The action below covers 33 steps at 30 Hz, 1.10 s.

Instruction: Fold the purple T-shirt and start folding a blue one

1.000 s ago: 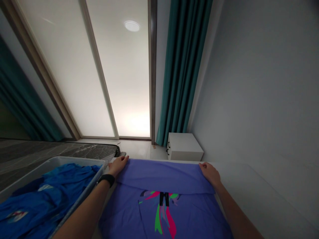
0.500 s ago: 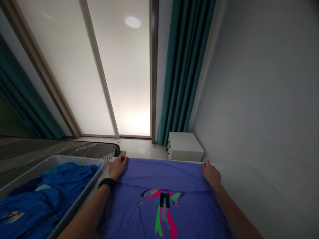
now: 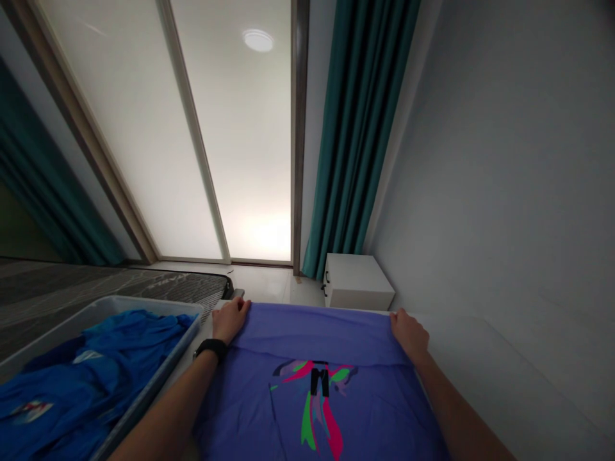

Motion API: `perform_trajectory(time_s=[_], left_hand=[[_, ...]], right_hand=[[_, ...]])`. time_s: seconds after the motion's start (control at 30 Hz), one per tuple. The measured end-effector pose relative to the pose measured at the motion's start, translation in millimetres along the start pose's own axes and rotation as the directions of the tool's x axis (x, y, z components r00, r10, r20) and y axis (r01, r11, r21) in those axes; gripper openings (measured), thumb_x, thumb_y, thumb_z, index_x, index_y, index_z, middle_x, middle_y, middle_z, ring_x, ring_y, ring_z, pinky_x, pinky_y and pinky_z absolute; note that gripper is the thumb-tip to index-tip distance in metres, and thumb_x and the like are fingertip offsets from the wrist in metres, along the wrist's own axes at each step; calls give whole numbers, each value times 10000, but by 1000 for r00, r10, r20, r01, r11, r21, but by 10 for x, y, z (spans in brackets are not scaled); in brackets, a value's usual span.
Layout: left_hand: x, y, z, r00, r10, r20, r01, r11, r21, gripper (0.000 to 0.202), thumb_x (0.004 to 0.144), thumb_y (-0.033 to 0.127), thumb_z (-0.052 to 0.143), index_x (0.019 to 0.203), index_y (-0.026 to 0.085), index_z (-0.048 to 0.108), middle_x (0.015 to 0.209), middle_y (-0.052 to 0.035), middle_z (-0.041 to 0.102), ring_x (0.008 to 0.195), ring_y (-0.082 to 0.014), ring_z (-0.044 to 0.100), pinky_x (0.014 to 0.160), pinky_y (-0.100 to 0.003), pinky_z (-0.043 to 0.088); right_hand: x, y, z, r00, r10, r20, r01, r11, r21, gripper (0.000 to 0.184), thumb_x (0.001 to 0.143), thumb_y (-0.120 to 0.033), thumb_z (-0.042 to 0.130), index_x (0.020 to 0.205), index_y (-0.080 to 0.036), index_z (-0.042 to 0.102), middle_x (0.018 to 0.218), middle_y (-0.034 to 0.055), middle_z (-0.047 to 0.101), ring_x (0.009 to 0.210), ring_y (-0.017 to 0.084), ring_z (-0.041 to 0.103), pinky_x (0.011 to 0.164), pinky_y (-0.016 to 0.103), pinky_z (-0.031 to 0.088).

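Fingers of L hand (image 3: 231,320) & R hand (image 3: 410,333) pinch purple garment (image 3: 321,330) at far edge's ends, prob. to hold it taut. Bin (image 3: 163,368) (w/ blue clothes (image 3: 120,352)) sits L.

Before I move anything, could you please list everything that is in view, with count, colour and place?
Purple garment: one, purple with multicoloured print, on the table
Table: one, white, under the garment
Bin: one, whitish, left
Clothes: pile, number unclear, blue, inside the bin
Patterned surface: one, grey, beyond the bin
Cabinet: one, white, beyond the table
Curtains: two, teal, either side of the door
Door panels: two, frosted white, ahead
Wall: pale grey, right
Floor: pale, below the door
Wristband: one, black, left wrist
Left hand: one, bare, gripping the garment's far left corner
Right hand: one, bare, gripping its far right corner
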State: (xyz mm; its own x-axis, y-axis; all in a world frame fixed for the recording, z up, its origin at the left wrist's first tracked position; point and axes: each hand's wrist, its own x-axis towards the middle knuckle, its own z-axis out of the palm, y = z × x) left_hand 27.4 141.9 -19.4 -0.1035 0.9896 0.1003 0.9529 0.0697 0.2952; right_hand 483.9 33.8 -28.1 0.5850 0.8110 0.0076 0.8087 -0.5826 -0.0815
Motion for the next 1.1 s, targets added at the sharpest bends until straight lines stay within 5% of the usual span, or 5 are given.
perform_trajectory(time_s=[0.47,0.8,0.9,1.0,1.1], left_hand=[[-60,14,-56,998,63,7,-63,998,-17,307,920,417,428,868,225,662,956,-69,727,1019,-278,631,892,-391,377],[-58,-24,-22,996,86,-3,-86,996,-3,293,941,407,425,910,227,655,986,-76,729,1068,-286,609,884,-386,370],[-72,-3,-45,996,84,1,-84,996,2,305,947,408,416,906,225,655,988,-79,728,1066,-288,608,876,-385,369],[-79,13,-61,997,80,7,-80,997,3,304,945,399,417,908,219,660,991,-87,730,1057,-283,613,870,-375,369],[-85,26,-75,996,83,15,-83,997,4,303,945,391,417,907,217,662,991,-81,732,1056,-278,617,867,-366,369]], right_hand=[[-179,134,31,978,-209,17,209,978,17,397,1001,-290,315,1357,-198,464,1021,131,729,952,242,696,822,323,459],[-205,82,54,984,-173,-36,171,984,-44,412,1004,-289,288,1358,-185,473,983,139,725,881,256,701,771,347,490],[-243,46,17,978,-196,-77,192,980,-58,409,998,-254,287,1326,-152,509,1115,162,680,1021,267,655,863,358,468],[-332,-88,-29,943,-298,-146,289,954,-81,431,981,-204,282,1330,-127,524,1240,179,610,1184,273,553,985,367,401],[-496,-353,-45,851,-504,-146,501,863,-56,470,973,-216,283,1375,-109,503,1351,173,553,1265,274,483,1068,397,337]])
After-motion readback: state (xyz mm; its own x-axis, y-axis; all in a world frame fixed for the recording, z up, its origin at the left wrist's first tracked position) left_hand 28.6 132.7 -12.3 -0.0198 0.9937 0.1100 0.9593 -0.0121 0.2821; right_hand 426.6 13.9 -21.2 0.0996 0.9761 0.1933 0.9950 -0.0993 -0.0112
